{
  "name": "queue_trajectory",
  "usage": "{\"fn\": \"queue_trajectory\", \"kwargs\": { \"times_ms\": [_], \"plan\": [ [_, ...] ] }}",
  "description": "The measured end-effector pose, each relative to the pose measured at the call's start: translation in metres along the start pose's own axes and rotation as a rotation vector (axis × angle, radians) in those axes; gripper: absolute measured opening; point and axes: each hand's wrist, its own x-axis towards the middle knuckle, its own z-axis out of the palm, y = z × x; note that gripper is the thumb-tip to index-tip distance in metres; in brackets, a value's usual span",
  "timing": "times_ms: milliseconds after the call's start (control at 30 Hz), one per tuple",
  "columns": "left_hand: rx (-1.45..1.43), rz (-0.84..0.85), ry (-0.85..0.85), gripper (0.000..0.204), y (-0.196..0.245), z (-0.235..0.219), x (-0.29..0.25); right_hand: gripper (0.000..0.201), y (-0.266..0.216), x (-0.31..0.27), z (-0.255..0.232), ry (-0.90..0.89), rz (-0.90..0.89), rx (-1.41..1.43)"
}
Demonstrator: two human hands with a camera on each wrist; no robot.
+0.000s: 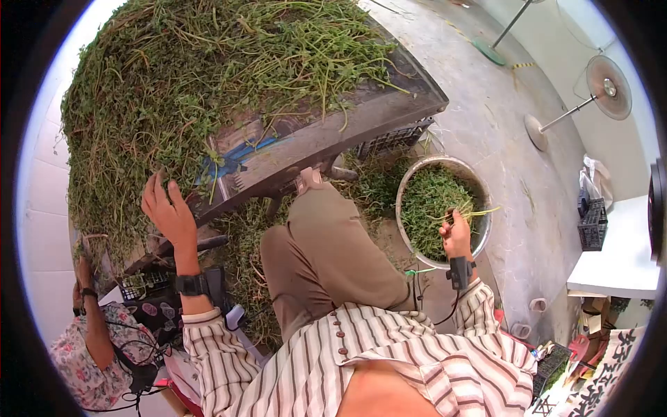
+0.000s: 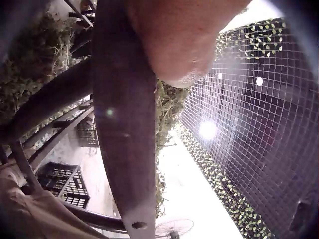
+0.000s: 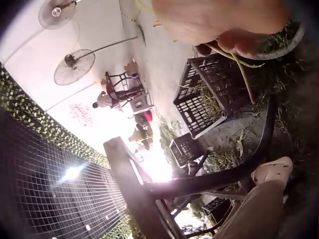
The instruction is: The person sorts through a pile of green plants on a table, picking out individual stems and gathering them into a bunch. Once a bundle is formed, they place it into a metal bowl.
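A large heap of green leafy stems [image 1: 208, 83] covers the dark table [image 1: 333, 132]. My left hand [image 1: 171, 212] is at the heap's near edge, its fingers loosely extended and nothing seen in its grip. In the left wrist view this hand [image 2: 174, 45] shows only partly, beside the dark table edge. To the right, my right hand [image 1: 456, 238] pinches a few pale green stems [image 1: 483, 212] above a round tub [image 1: 486, 187] full of cut greens [image 1: 434, 198]. The right wrist view shows the held stems [image 3: 242, 74] sticking out beneath the fingers.
Another person's arm [image 1: 97, 326] reaches to the heap at the left. Fallen greens [image 1: 243, 271] lie under the table, beside my legs. Black crates [image 3: 199, 109] stand under the table, and standing fans [image 1: 609, 87] are along the right wall.
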Motion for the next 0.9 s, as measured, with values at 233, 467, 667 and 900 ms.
{"fn": "queue_trajectory", "kwargs": {
  "times_ms": [233, 467, 667, 900],
  "plan": [
    [0.061, -0.012, -0.011, 0.037, -0.001, -0.002, 0.001, 0.020, -0.046, 0.122, 0.119, -0.421, -0.239, -0.459],
    [-0.031, -0.052, 0.004, 0.037, 0.003, -0.004, 0.001, 0.017, -0.036, 0.159, 0.171, -0.453, -0.191, -0.441],
    [-0.027, -0.017, 0.011, 0.037, 0.004, -0.006, 0.002, 0.020, -0.034, -0.001, 0.184, -0.582, -0.315, -0.731],
    [-0.032, -0.038, 0.054, 0.036, 0.006, -0.006, 0.001, 0.017, -0.078, -0.083, 0.286, -0.905, -0.772, -1.028]
  ]
}}
